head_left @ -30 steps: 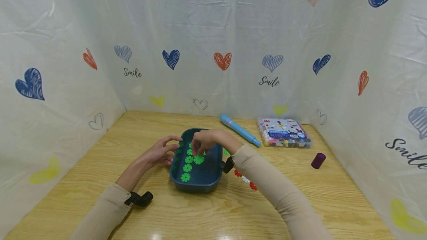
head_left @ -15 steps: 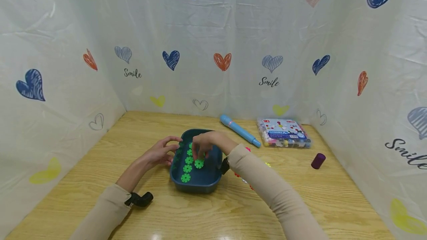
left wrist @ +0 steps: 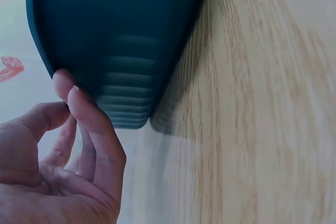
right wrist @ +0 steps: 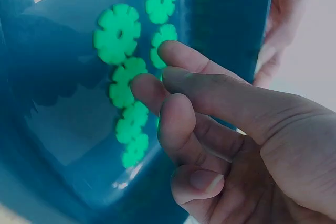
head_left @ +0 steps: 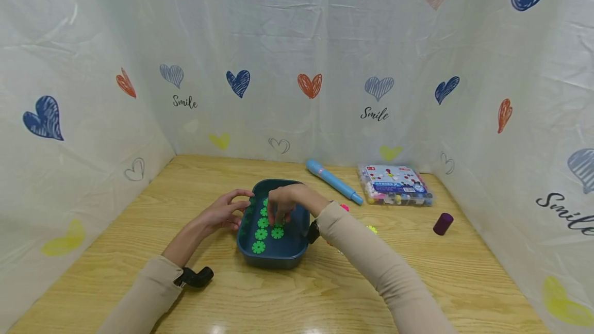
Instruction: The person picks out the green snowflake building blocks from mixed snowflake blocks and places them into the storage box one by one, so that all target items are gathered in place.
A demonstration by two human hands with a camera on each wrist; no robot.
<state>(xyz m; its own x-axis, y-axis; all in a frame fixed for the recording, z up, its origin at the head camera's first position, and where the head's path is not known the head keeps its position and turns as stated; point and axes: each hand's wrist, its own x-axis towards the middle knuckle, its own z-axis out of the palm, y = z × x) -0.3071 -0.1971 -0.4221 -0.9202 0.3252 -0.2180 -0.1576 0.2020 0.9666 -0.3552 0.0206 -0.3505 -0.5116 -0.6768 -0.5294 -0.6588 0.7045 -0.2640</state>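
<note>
— Where are the green flower-shaped plastic discs (head_left: 261,233) from where you stand?

— Inside the dark teal plastic tub (head_left: 297,251), centre of the head view, lying flat in a rough line that runs from the near wall up toward the far wall. The tub's long axis runs the same way.

— And which hand is on them?

— The right hand (head_left: 284,200). It comes in over the tub's right rim and hangs directly above the upper end of the row. In the right wrist view the discs (right wrist: 118,32) sit up and left of the fingertips (right wrist: 170,51), just beyond them. The grip is narrow, fingers bent, thumb close to the forefinger; I can't tell whether a disc is pinched there or the tips only touch one.

— The left hand (head_left: 224,212)?

— Outside, at the tub's left wall. The left wrist view shows its fingertips (left wrist: 79,98) touching the ribbed corner of the tub (left wrist: 121,35), fingers loosely bent, holding nothing, resting on the light wooden bench (head_left: 139,210).
</note>
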